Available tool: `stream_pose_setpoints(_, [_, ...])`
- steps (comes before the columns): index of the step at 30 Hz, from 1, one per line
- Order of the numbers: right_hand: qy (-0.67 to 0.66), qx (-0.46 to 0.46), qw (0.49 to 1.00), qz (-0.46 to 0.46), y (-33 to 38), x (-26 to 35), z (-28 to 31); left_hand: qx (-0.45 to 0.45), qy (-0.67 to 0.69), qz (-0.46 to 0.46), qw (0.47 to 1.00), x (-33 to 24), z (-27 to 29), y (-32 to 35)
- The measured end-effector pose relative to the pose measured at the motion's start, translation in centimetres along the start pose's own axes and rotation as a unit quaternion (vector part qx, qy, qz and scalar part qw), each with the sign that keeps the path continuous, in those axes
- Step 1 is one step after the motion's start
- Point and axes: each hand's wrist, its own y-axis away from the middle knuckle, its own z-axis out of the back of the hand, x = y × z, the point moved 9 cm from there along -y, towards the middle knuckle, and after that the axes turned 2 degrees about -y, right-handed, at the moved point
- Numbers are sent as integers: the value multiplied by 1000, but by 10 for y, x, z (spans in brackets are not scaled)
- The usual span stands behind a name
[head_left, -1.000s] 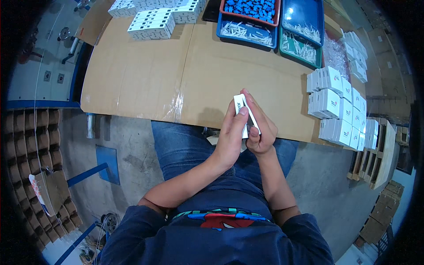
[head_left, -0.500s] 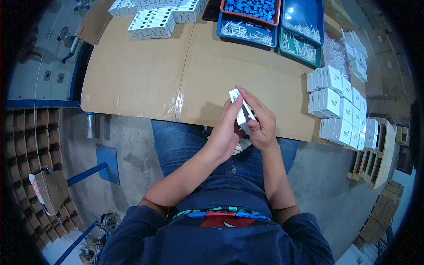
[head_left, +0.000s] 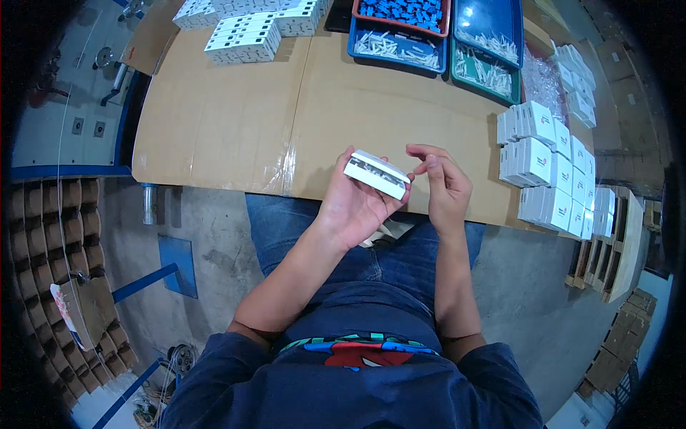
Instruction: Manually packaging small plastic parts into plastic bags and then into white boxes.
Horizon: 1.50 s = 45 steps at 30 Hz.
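My left hand (head_left: 355,209) is closed around a white box-shaped plastic piece (head_left: 377,174), which lies tilted across the fingers above the table's near edge. A dark recessed strip with small parts runs along the side turned up toward me; what those parts are is too small to tell. Just to the right, my right hand (head_left: 446,187) is apart from the piece, its index finger stretched toward it and the thumb separate, with nothing visible in it.
Cardboard covers the table (head_left: 236,121). White units with dark openings (head_left: 246,41) are stacked far left. At the back stand a red tray (head_left: 404,14) of blue parts and blue and green trays (head_left: 486,75) with white slim pieces. White boxes (head_left: 547,168) are piled at right, near bubble wrap (head_left: 541,82).
Both hands were around the white piece. My right hand has let go and moved right, while my left hand has turned the piece so its long recessed side lies crosswise.
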Motion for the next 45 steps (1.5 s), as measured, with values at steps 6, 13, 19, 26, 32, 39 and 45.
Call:
stream_pose_setpoints(6, [28,-19,998,-57,2,-5,9,45,41,26,998,2,-10,1])
stream_pose_setpoints(13, [14,8,999,-37,4,-6,6,99,72,31,992,4,-24,4])
stream_pose_setpoints(19, [-27,34,999,7,2,3,-3,131,70,49,988,6,-27,7])
stream_pose_setpoints(26, [-37,36,999,8,5,6,0,146,97,65,982,9,-25,5])
stream_pose_setpoints(32, [-98,-19,995,3,6,17,-7,192,172,126,958,17,-40,13])
stream_pose_setpoints(39, [-49,40,998,-25,8,9,-4,223,165,134,951,21,-43,18])
stream_pose_setpoints(45, [-129,1,992,11,8,11,-1,253,119,130,951,33,-77,33])
